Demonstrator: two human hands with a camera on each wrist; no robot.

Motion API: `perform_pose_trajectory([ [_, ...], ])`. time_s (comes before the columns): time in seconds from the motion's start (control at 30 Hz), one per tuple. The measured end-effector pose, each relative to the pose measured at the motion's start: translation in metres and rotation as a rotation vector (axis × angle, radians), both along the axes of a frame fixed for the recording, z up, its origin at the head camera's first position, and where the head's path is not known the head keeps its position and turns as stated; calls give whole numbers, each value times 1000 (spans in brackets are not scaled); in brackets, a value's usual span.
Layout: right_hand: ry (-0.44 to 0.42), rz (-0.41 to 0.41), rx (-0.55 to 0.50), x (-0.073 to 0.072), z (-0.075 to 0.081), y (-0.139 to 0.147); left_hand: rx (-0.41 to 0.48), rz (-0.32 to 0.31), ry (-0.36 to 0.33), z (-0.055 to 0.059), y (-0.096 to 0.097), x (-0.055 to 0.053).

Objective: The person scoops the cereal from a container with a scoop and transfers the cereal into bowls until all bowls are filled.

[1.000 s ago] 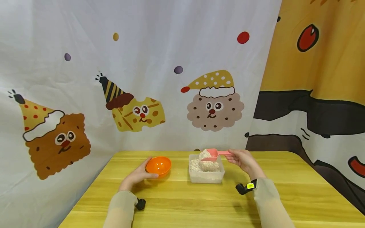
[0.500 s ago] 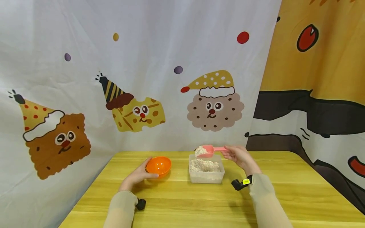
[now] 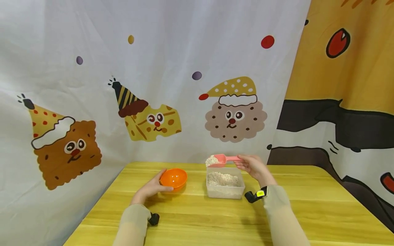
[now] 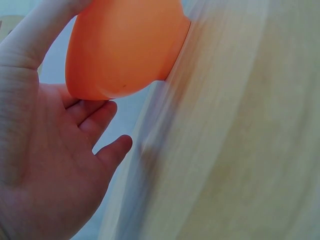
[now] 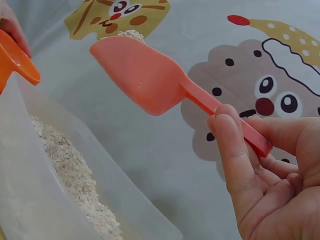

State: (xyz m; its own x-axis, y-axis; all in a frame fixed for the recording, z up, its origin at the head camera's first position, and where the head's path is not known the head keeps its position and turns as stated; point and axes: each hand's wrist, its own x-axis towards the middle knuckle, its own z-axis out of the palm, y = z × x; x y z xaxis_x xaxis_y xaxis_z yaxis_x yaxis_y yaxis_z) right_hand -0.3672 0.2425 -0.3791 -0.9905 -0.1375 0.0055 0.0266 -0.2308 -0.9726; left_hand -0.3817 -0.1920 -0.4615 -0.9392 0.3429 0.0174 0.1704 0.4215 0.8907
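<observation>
My left hand (image 3: 153, 187) holds the side of an orange bowl (image 3: 174, 178) standing on the table, thumb at the near side and fingers on the far side. No food shows inside the bowl in the head view. With thumb and fingertips, my right hand (image 3: 253, 168) pinches the handle of a pink scoop (image 5: 145, 75). Rolled oats (image 3: 211, 161) are heaped in the scoop, which is held above the far rim of a translucent plastic tub (image 3: 224, 193). More oats (image 5: 70, 170) lie in the tub, with a hollow in them.
The wooden table (image 3: 197, 222) carries the bowl at left and the tub to its right, with a gap between them. Behind the table's far edge hangs a white curtain (image 3: 172, 51) with printed cartoon figures. Each wrist wears a small black camera.
My right hand has lifted the loaded scoop up out of the tub and carried it somewhat to the left. The left hand stays at the bowl. The head view has shifted slightly.
</observation>
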Motion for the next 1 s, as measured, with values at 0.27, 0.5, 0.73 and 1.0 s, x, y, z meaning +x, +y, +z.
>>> perform_pose_trajectory([
  [0.27, -11, -1, -3, -5, -1, -11, -22, 1, 12, -1, 0, 0],
  [0.5, -13, 8, -6, -9, -2, -20, -25, 2, 16, -2, 0, -1],
  [0.73, -4, 16, 15, -11, 1, -33, -22, 3, 27, -1, 0, 1],
  [1.0, 7, 38, 36, -18, 0, -46, -14, 8, 29, -3, 0, 0],
])
